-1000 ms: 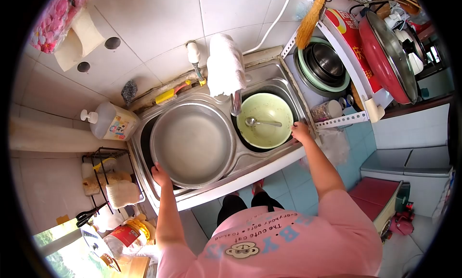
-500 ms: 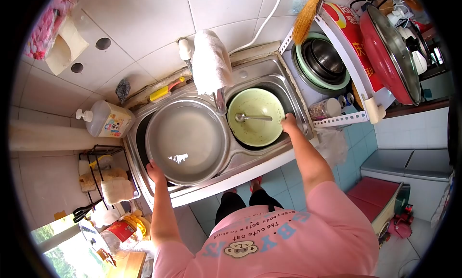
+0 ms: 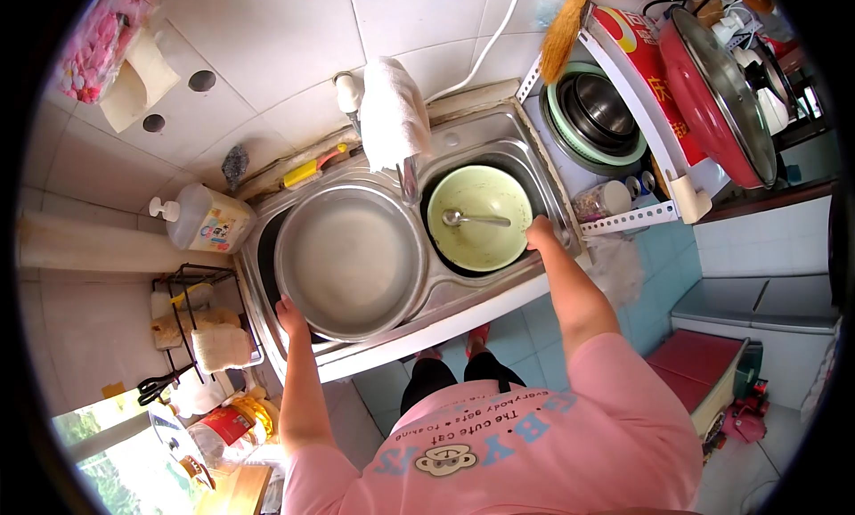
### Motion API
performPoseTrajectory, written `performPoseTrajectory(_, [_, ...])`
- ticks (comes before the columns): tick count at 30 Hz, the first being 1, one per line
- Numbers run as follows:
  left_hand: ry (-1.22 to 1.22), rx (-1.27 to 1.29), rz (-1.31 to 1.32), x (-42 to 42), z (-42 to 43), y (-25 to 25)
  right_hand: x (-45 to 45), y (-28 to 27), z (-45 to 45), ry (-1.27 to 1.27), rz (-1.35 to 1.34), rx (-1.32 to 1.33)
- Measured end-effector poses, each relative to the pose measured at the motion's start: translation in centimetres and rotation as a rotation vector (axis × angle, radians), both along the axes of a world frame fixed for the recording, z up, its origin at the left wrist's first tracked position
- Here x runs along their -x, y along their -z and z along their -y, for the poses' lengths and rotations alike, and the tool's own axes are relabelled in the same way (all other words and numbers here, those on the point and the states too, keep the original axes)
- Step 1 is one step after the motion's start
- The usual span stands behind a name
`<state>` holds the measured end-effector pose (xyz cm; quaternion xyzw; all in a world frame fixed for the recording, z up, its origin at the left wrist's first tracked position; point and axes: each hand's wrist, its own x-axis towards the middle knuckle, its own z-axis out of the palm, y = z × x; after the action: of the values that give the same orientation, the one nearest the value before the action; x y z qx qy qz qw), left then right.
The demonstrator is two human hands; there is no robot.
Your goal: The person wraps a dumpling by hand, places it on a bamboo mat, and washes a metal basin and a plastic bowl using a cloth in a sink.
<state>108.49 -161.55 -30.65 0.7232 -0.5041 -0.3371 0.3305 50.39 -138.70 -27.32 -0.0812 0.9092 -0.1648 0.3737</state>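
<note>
Basin point(image 3: 347, 199) of dull metal, wide and round, is set over the left bowl of a double-bowl stainless-steel sink point(image 3: 459, 294), its inside pale and cloudy. Its near left rim is met by the left hand point(image 3: 289, 315), whose fingers are bent; whether they are clamped on the rim cannot be told. In the sink's right bowl a light-green mixing bowl point(image 3: 476, 252) is held upright, with a metal spoon point(image 3: 476, 219) laid inside. The right hand point(image 3: 539, 232) is placed at its near right rim, fingers curled together; a firm grip cannot be confirmed. Between the two vessels, on the far side, the faucet point(image 3: 410, 181) is draped with a white towel point(image 3: 392, 110). A pump-top jug point(image 3: 214, 225) is stood left of the sink. To the right, dark metal bowls point(image 3: 606, 105) are nested, with a lidded jar point(image 3: 601, 201) nearer.
</note>
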Motion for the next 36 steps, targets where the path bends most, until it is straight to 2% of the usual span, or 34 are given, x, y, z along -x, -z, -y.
performPoseTrajectory(1, [0.000,0.001,0.001,-0.1,0.1,0.0,-0.2,0.0,0.1,0.000,0.001,0.001])
performPoseTrajectory(3, [0.029,-0.011,-0.015,-0.5,0.2,0.2,-0.7,0.2,0.2,-0.006,-0.183,0.016])
performPoseTrajectory(4, [0.026,-0.012,-0.014,-0.6,0.1,-0.2,-0.4,1.9,0.3,-0.014,-0.300,0.055])
performPoseTrajectory(5, [0.040,-0.041,0.010,-0.5,0.2,-0.5,0.0,3.5,-0.1,-0.019,-0.299,0.055])
performPoseTrajectory(8, [0.058,-0.079,0.018,-0.6,0.2,-0.8,-0.7,2.3,-0.2,-0.084,-0.267,0.063])
performPoseTrajectory(10, [0.061,-0.088,-0.002,-0.7,0.3,-1.0,-1.0,0.8,-0.4,-0.205,-0.484,0.106])
performPoseTrajectory(11, [0.079,-0.129,-0.001,-0.9,0.4,-1.2,-1.3,0.1,-0.3,-0.207,-0.486,0.107])
performPoseTrajectory(13, [0.095,-0.169,-0.002,-1.1,0.5,-1.3,-1.1,0.0,-0.5,-0.216,-0.582,0.289])
performPoseTrajectory(17, [0.124,-0.089,0.047,-1.2,0.5,-1.6,-0.9,1.8,-1.1,-0.142,-0.423,0.076])
performPoseTrajectory(18, [0.129,-0.086,0.045,-1.4,0.4,-1.2,-1.1,1.9,-0.7,-0.215,-0.428,0.044])
performPoseTrajectory(19, [0.128,-0.084,0.040,-1.5,0.5,-0.7,-1.2,2.2,-0.1,-0.178,-0.308,0.027])
performPoseTrajectory(21, [0.145,-0.071,0.058,-1.5,0.8,-0.8,-1.6,1.7,0.4,0.056,-0.088,0.005])
performPoseTrajectory(22, [0.134,-0.091,0.053,-1.3,0.6,-1.2,-0.7,3.2,0.0,0.055,-0.086,0.004])
performPoseTrajectory(24, [0.141,-0.102,0.061,-1.1,0.4,-1.9,0.2,5.0,-1.0,0.150,-0.017,0.290])
performPoseTrajectory(28, [0.223,-0.190,0.056,-3.0,1.6,0.7,-0.3,-2.2,-3.2,0.250,0.074,0.521])
performPoseTrajectory(32, [0.132,-0.094,0.065,-1.2,0.8,-1.6,2.2,-11.1,-5.2,0.281,0.060,0.773])
performPoseTrajectory(36, [0.114,-0.140,0.026,-1.0,0.7,-2.1,3.6,-20.3,-4.2,0.295,0.082,1.014])
